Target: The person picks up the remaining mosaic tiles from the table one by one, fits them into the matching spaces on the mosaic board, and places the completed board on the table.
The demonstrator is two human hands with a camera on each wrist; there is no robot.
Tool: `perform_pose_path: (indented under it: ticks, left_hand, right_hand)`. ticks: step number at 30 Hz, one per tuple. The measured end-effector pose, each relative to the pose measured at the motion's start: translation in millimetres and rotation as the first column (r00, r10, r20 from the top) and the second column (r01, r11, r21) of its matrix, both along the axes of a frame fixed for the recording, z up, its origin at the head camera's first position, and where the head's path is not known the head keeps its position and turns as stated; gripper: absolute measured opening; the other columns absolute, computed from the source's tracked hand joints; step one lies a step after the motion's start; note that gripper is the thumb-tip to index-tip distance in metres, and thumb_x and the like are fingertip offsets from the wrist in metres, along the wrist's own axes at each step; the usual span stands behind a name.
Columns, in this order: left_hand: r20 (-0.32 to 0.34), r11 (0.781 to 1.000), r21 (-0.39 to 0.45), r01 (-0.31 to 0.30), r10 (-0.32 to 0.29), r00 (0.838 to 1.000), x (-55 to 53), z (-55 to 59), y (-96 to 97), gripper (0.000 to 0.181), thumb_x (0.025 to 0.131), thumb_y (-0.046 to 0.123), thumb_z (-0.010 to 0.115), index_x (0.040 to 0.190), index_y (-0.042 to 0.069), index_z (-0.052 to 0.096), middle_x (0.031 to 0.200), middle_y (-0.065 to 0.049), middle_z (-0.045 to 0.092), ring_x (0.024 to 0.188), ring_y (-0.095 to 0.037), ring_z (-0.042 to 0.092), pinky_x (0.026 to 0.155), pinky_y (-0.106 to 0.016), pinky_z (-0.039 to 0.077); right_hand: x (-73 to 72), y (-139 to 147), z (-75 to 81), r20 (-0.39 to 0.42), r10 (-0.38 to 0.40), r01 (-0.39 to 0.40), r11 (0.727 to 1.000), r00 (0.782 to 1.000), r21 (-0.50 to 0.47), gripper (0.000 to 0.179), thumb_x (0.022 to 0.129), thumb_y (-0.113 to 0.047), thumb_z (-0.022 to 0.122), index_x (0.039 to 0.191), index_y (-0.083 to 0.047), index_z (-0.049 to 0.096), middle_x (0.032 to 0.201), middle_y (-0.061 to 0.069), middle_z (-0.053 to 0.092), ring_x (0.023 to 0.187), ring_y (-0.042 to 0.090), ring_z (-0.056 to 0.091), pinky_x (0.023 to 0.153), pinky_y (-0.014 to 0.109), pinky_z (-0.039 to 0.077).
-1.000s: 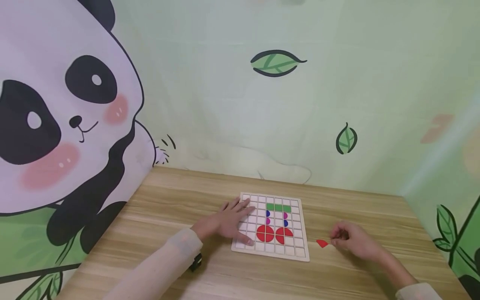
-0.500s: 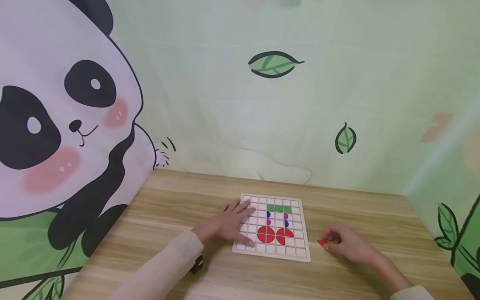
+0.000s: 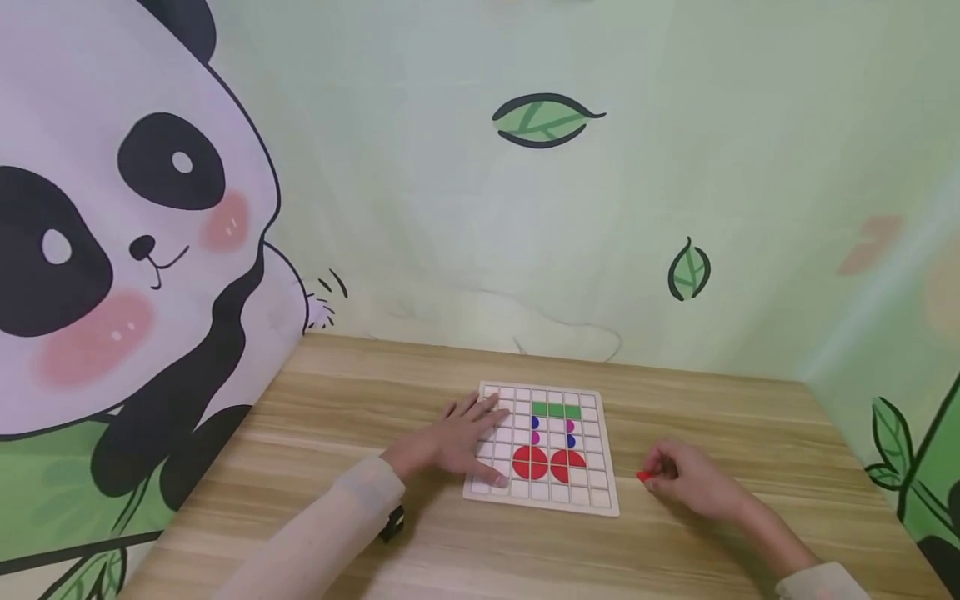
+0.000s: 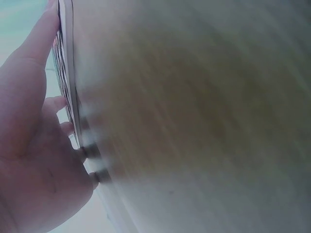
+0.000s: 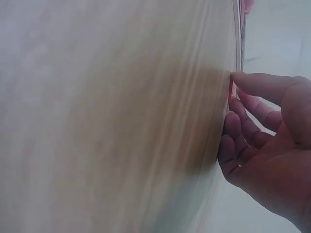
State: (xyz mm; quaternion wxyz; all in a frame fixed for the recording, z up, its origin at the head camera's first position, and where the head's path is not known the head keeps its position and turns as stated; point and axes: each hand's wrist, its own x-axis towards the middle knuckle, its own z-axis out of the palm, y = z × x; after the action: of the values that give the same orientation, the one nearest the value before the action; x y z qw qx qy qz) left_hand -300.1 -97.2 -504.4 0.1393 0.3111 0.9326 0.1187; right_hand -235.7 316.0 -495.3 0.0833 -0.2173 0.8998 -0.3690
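A white square grid board [image 3: 596, 457] lies on the table with coloured pieces in some cells. My left hand [image 3: 461, 437] rests on its left edge, fingers spread. To the right of the board, my right hand [image 3: 693, 482] pinches a small red quarter-circle piece [image 3: 643, 476] between thumb and fingertips. In the right wrist view the red piece [image 5: 230, 90] shows edge-on at the fingertips, close to the tabletop. On the board sit a full red circle [image 3: 530, 463] and a red shape [image 3: 567, 466] lacking its lower right quarter. Above them are small blue and magenta half-circles and a green bar [image 3: 556, 410].
The wooden table [image 3: 360, 383] reaches back to a pale green wall cloth [image 3: 420, 167] printed with a panda and leaves. A small black object [image 3: 393, 525] shows beneath the left wrist.
My right hand has moved slightly left onto the red quarter-circle, which lay loose on the table, and now pinches it. My left hand has stayed on the board.
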Motion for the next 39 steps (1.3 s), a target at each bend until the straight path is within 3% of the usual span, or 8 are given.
perform_pose_path:
  ticks: [27,39]
  left_hand:
    - [-0.013,1.000,-0.005,0.003,-0.003,1.000,1.7,4.2,-2.1,0.119,0.082,0.084,0.068,0.172,0.025,0.017,0.179,-0.006,0.001,0.163,-0.039,-0.004,0.127,-0.065,0.004]
    - [-0.003,1.000,0.011,0.001,-0.001,1.000,1.1,3.2,0.2,0.117,0.082,0.083,0.069,0.171,0.026,0.021,0.179,-0.005,0.004,0.163,-0.039,-0.003,0.128,-0.065,0.006]
  right_hand:
    - [-2.6,-7.8,0.7,-0.001,-0.042,0.042,0.999,0.999,0.007,0.015,0.092,-0.005,0.079,0.101,-0.005,0.066,0.090,0.001,0.064,0.080,0.011,0.055,0.067,0.025,0.048]
    - [-2.0,-5.1,2.8,0.007,0.003,-0.003,1.000,1.000,-0.011,0.012,0.093,-0.005,0.078,0.100,-0.006,0.068,0.089,0.001,0.064,0.080,0.010,0.056,0.068,0.025,0.048]
